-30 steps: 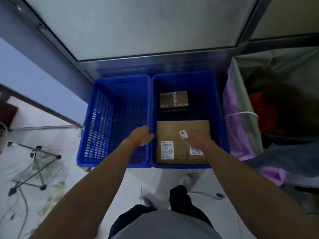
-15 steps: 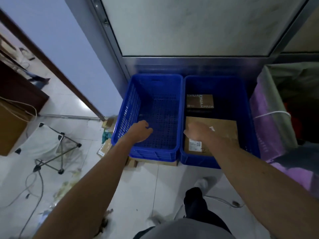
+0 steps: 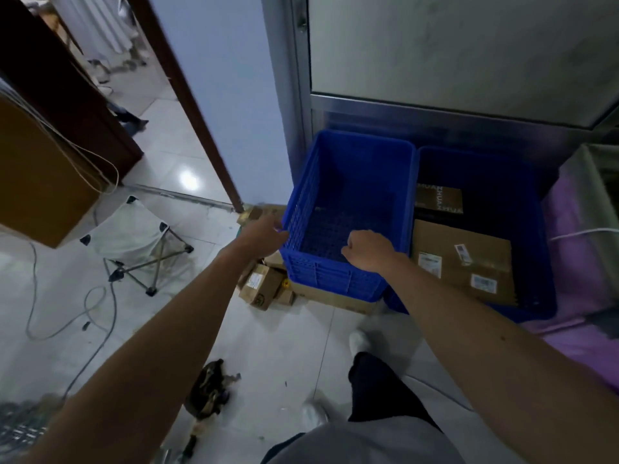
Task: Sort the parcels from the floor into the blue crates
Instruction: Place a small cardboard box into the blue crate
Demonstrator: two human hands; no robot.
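Two blue crates stand side by side against the metal door. The left crate [image 3: 330, 274] has nothing in it. The right crate [image 3: 539, 259] holds a large labelled cardboard parcel [image 3: 469, 259] and, behind it, a small brown printed box [image 3: 438, 199]. Several small cardboard parcels [image 3: 259, 288] lie on the floor at the left crate's front left corner, one partly under it. My left hand [image 3: 261, 237] reaches out above these parcels, beside that corner, holding nothing. My right hand [image 3: 368, 251] hovers over the left crate's front edge, fingers loosely curled and holding nothing.
A folding stool [image 3: 134, 242] and loose cables [image 3: 67, 323] lie on the tiles to the left. A big brown box [image 3: 43, 182] stands at far left. Purple cloth [image 3: 576, 296] borders the right crate. A dark bundle [image 3: 207, 390] lies near my feet.
The view has swung left. My right hand came off the large parcel and now hangs over the left crate. My left hand moved past that crate's left corner, towards the floor parcels.
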